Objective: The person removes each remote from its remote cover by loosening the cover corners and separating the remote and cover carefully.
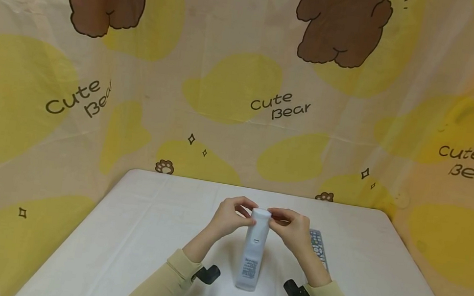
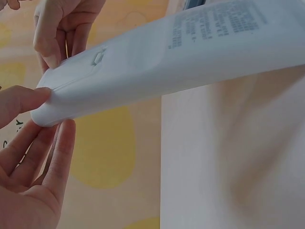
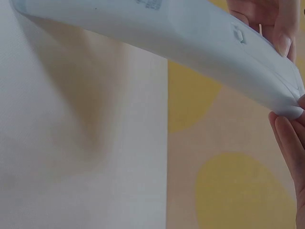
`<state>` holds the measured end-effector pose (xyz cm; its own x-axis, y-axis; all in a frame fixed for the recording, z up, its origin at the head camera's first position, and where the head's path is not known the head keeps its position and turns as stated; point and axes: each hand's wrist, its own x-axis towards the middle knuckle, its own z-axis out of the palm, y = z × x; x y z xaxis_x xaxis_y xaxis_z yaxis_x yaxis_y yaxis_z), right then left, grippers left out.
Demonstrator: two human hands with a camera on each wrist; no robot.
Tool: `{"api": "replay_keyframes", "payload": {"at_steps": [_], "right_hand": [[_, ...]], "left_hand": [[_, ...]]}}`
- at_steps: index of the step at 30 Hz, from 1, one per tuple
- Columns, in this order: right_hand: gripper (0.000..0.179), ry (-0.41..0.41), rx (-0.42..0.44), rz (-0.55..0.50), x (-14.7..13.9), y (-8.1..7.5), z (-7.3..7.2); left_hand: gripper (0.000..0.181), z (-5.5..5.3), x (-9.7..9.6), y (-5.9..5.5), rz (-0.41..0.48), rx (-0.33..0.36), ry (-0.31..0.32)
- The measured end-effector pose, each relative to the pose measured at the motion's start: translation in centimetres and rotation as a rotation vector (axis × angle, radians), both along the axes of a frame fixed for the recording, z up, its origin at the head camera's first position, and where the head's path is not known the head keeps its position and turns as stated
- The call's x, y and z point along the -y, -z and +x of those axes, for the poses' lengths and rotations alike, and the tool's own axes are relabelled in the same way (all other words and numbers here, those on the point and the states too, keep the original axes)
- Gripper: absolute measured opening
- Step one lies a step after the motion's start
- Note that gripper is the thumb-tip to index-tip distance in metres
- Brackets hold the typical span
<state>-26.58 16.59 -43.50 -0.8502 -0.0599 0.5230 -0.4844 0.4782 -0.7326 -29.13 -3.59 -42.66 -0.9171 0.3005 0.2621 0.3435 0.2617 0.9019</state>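
Observation:
A long white remote control [image 1: 254, 249] stands tilted over the table, its back facing me, with a printed label and a small battery-cover latch. My left hand [image 1: 228, 218] pinches its upper end from the left, thumb on the back and fingers along the side. From the other side my right hand [image 1: 295, 230] pinches that same end. The left wrist view shows the remote's end between the left thumb [image 2: 28, 101] and fingers. In the right wrist view, the right fingers [image 3: 289, 136] lie at the rim, partly cut off by the frame. The button side is hidden.
A flat grey-blue panel with pale buttons [image 1: 318, 247] lies on the white table [image 1: 133, 234], partly behind my right wrist. A patterned bear cloth [image 1: 226, 92] hangs beyond the far edge. Each wrist carries a black camera [image 1: 209, 274].

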Motion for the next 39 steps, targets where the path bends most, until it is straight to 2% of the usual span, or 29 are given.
{"api": "replay_keyframes", "payload": {"at_steps": [8, 21, 33, 39], "right_hand": [[0.018, 0.026, -0.093, 0.051, 0.18, 0.14, -0.19], [0.016, 0.019, -0.046, 0.006, 0.03, 0.68, -0.49], [0.017, 0.024, -0.086, -0.020, 0.39, 0.82, -0.49], [0.019, -0.001, -0.107, -0.048, 0.48, 0.78, -0.36]], "left_hand": [[0.030, 0.02, 0.10, -0.17, -0.006, 0.002, -0.001], [0.029, -0.02, 0.15, -0.03, -0.013, -0.007, 0.000], [0.023, -0.48, 0.33, 0.08, -0.032, -0.066, 0.016], [0.022, -0.55, 0.38, -0.19, -0.092, -0.118, 0.003]]}}
